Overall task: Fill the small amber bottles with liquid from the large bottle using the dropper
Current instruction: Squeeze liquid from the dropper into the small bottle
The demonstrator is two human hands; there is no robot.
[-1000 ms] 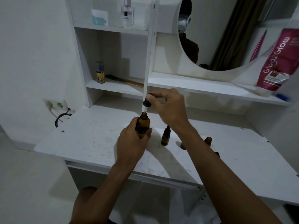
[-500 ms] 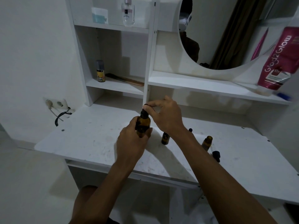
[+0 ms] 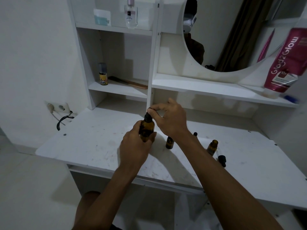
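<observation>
The right hand point(image 3: 169, 121) pinches the black dropper point(image 3: 148, 115) top between thumb and fingertip, the dropper seated in the neck of the large bottle point(image 3: 147, 130). The left hand point(image 3: 135, 146) is clamped around that bottle, holding it upright above the white table point(image 3: 93, 140). Two small amber bottles point(image 3: 169, 142) point(image 3: 212, 147) stand on the table just right of the hands, a loose black cap point(image 3: 222, 160) beside the farther one.

Your left hand point(image 3: 135, 145) and right hand point(image 3: 169, 120) are bare, with no rings, watch or gloves. Both forearms are uncovered up to the lower picture edge; no sleeve shows. Below the desk point(image 3: 93, 140), a bare knee point(image 3: 88, 199) shows.
</observation>
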